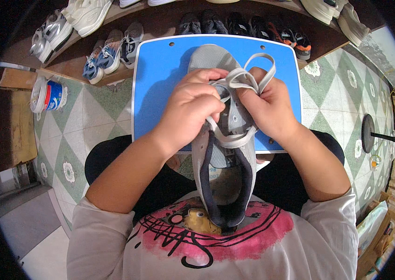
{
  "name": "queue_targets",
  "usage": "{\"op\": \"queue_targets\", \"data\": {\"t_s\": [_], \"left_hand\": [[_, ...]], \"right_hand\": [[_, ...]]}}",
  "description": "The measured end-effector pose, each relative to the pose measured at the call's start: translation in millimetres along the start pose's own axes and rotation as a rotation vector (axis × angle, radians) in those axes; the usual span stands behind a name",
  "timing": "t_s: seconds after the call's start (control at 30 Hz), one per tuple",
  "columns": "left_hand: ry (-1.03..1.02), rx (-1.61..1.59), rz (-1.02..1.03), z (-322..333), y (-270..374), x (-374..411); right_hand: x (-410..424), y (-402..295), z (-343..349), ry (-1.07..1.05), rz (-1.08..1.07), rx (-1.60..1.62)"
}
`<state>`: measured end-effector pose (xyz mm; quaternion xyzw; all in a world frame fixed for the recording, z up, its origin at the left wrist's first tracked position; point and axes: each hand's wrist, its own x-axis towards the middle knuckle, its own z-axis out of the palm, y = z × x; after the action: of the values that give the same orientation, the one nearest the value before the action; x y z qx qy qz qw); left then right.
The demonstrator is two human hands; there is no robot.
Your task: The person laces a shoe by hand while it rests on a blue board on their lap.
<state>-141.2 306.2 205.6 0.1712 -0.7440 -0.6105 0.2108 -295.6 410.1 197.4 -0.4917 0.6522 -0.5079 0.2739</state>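
Note:
A light grey sneaker [197, 164] lies lengthwise before me, its toe over the blue board [159, 94] and its heel against my shirt. My left hand [194, 101] is at the shoe's left side, with its thumb and fingers closed on a part of the pale flat shoelace [232, 140]. At the right side of the lacing, my right hand [271, 101] grips a bunched, looped length of the same lace between thumb and fingers. One lace section hangs slack across the shoe opening. Eyelets show beside the tongue; the fingertips are partly hidden.
Wooden shelves [162, 35] with several pairs of shoes stand beyond the board. On the tiled floor at the left is a white, blue and red plastic tub [52, 95]. A round black base with a pole [368, 133] stands at the right, near a wooden chair [376, 245].

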Motion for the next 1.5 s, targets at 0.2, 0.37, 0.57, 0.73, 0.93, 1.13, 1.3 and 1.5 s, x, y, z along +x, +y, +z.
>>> {"op": "queue_targets", "data": {"t_s": [0.2,0.37,0.57,0.73,0.93,1.13,1.3,1.5], "left_hand": [[-0.082,-0.177,-0.075,-2.7,7.5,-2.2],[0.213,0.051,0.266,-12.4,2.1,2.9],[0.086,0.466,0.058,-19.3,16.1,5.2],[0.070,0.325,-0.088,-16.7,7.2,6.4],[-0.102,-0.386,-0.287,-36.9,7.2,12.2],[-0.007,-0.186,-0.173,-21.6,2.8,9.4],[0.185,0.549,0.080,-20.4,14.6,9.0],[-0.086,0.103,-0.317,-37.4,32.3,5.8]], "right_hand": [[2.6,-12.0,-7.0,-0.004,0.285,0.286],[1.3,-20.1,-7.0,0.016,0.321,0.367],[5.7,-11.2,-5.3,-0.008,0.106,0.207],[15.8,-14.9,-4.5,-0.166,0.035,-0.121],[21.3,-15.8,0.6,-0.287,0.282,0.388],[22.5,-15.2,-3.3,-0.329,0.350,0.322],[22.5,-16.1,-4.1,-0.286,0.374,0.323],[20.8,-13.6,1.1,-0.274,0.334,0.356]]}}
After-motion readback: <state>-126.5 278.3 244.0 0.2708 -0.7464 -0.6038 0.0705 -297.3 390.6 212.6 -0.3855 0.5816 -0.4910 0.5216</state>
